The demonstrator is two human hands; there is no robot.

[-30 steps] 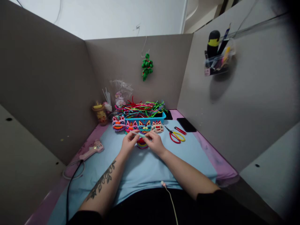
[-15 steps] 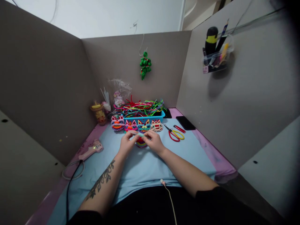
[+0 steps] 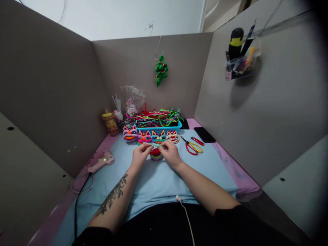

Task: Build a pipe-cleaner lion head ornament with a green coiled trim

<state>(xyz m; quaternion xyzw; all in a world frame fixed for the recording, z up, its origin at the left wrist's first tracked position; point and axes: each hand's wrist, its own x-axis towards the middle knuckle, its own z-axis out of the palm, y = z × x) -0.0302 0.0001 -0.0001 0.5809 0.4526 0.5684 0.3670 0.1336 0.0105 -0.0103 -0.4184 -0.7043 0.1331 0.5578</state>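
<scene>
Between my two hands stretches a short pale pipe cleaner (image 3: 155, 145), mint-green toward the middle and pinkish at its left end. My left hand (image 3: 140, 155) pinches its left part with thumb and fingers. On the other side, my right hand (image 3: 171, 154) is closed on its right part. A rounded red piece with rainbow bands (image 3: 156, 155) sits on the cloth just below the fingers, partly covered by them. Behind the hands stand several fuzzy animal heads, among them a pink one (image 3: 145, 136), a blue one (image 3: 158, 136) and a cream one (image 3: 172, 136).
A blue tray (image 3: 176, 128) heaped with colourful pipe cleaners stands at the back. To the right lie scissors (image 3: 194, 148), a red tool (image 3: 197, 141) and a phone (image 3: 204, 134). A pink glue gun (image 3: 101, 162) rests at left. Grey partitions (image 3: 151, 51) surround the table.
The fingers have shifted slightly, so more of the pale pipe cleaner and the red rainbow piece shows. The whole view has moved a little.
</scene>
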